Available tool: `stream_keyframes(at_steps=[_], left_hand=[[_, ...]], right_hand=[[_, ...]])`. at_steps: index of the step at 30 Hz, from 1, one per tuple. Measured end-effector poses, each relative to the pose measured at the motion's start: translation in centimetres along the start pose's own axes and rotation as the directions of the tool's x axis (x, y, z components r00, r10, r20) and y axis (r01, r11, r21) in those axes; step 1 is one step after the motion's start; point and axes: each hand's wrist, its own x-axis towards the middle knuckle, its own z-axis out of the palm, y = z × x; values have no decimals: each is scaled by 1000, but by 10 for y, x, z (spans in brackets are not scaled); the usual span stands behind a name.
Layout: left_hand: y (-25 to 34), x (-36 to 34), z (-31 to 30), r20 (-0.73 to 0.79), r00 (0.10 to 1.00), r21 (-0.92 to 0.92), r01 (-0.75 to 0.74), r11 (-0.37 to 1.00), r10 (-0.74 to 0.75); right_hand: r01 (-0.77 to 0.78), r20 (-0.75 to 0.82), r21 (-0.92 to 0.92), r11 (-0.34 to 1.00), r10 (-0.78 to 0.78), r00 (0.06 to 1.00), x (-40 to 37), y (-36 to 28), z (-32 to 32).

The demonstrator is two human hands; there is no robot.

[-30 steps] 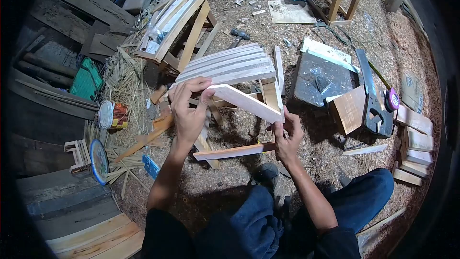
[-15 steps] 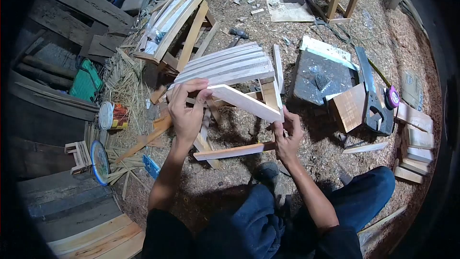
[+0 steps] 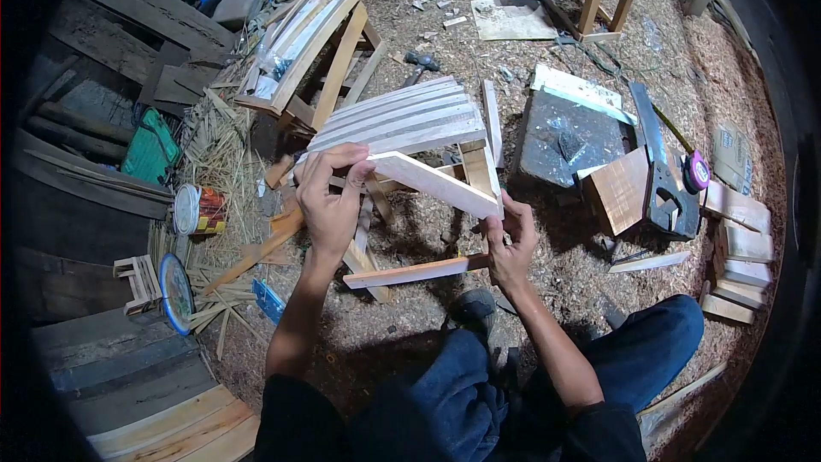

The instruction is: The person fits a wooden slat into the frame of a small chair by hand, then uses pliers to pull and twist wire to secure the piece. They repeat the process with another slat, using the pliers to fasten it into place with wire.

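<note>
A short pale wooden board (image 3: 434,185) with angled ends is held up between my two hands. My left hand (image 3: 332,201) pinches its left end between thumb and fingers. The other end is gripped by my right hand (image 3: 512,239), lower and to the right. Just behind the board lies a slatted wooden stool (image 3: 398,122), its slatted top tilted and its legs towards me. Below the board, a long wooden rail (image 3: 415,272) of the frame runs across, its right end close to my right hand.
A dark block (image 3: 560,141) stands right of the stool, with a handsaw (image 3: 671,197) and a purple tape measure (image 3: 699,171) beyond. A hammer (image 3: 419,64) lies behind the stool. Wood offcuts (image 3: 744,248) are stacked far right. Another wooden frame (image 3: 333,51) stands at upper left.
The whole view shifts slightly left. My hands keep the board in almost the same place and tilt.
</note>
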Motion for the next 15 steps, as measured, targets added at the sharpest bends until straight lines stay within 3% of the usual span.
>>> stream_keyframes(at_steps=[15], left_hand=[[-2, -2, 0, 24, 998, -88, 57, 994, -55]], right_hand=[[-10, -9, 28, 1000, 10, 1000, -1, 1, 3]])
